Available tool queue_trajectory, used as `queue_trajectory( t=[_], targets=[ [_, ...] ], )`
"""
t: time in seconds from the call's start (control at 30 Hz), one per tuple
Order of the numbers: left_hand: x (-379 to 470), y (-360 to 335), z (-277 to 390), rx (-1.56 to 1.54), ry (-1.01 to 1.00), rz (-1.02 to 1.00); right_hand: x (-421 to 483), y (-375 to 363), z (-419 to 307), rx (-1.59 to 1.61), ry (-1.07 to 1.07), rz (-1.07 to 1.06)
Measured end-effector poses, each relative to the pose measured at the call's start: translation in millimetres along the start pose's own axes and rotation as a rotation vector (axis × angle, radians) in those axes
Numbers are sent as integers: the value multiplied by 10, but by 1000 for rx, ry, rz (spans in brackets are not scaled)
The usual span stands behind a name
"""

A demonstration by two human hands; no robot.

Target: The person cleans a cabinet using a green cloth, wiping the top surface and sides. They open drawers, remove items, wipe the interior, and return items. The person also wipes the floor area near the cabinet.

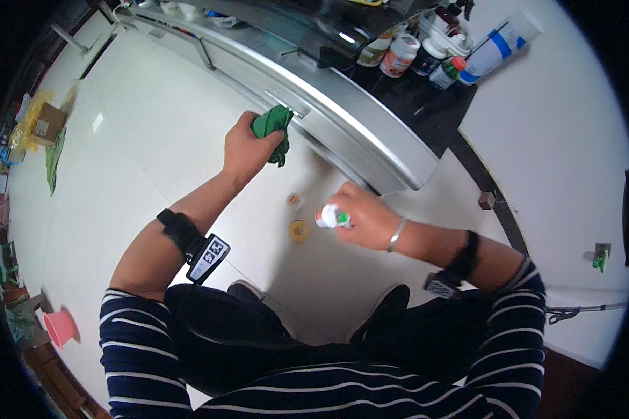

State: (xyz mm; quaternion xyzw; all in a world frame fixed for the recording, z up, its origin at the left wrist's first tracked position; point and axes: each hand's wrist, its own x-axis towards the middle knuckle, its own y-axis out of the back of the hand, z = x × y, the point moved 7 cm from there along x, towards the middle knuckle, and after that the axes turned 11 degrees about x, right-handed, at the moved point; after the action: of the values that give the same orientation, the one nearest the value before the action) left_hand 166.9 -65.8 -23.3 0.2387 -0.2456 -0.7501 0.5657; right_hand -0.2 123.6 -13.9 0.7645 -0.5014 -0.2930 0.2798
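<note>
Bunched in my left hand (252, 144) is a folded green cloth (273, 125), raised in front of the steel front edge of the counter (346, 123). My right hand (367, 217) grips a small white bottle (331, 216) with a patch of orange and green on it; motion blur hides its details. Below the hands, two small round containers stand on the pale tiled floor: a whitish one (294, 201) and a yellow one (299, 231). My right hand is to the right of both and touches neither.
Several bottles, among them a white jar (400, 55) and a red-capped bottle (448, 72), crowd the black counter's right end beside a white cylinder with blue bands (500, 47). A cardboard box (49, 124) and a pink bucket (60, 328) stand at far left. A wall borders the right.
</note>
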Motion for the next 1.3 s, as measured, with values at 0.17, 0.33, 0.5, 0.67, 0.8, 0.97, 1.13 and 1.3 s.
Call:
queue_trajectory(
  t=[0.17,0.33,0.5,0.67,0.8,0.97,1.13,1.3],
  targets=[
    [33,-21,33,-10,-52,30,-126,1788,-391,-137,263,442],
    [21,5,95,12,-105,52,139,2709,309,-142,-122,690],
    [8,21,92,11,-73,37,455,2797,749,-342,-145,736],
    [19,30,82,23,-92,38,519,2769,838,-433,-171,784],
    [47,40,76,3,-108,60,419,2692,808,-463,-209,831],
    [45,37,43,37,-30,31,298,2458,343,-551,-33,984],
    [32,28,34,42,1,-6,289,1483,-226,-317,308,651],
    [38,29,35,37,-14,33,482,-264,-103,-164,45,46]
  ],
)
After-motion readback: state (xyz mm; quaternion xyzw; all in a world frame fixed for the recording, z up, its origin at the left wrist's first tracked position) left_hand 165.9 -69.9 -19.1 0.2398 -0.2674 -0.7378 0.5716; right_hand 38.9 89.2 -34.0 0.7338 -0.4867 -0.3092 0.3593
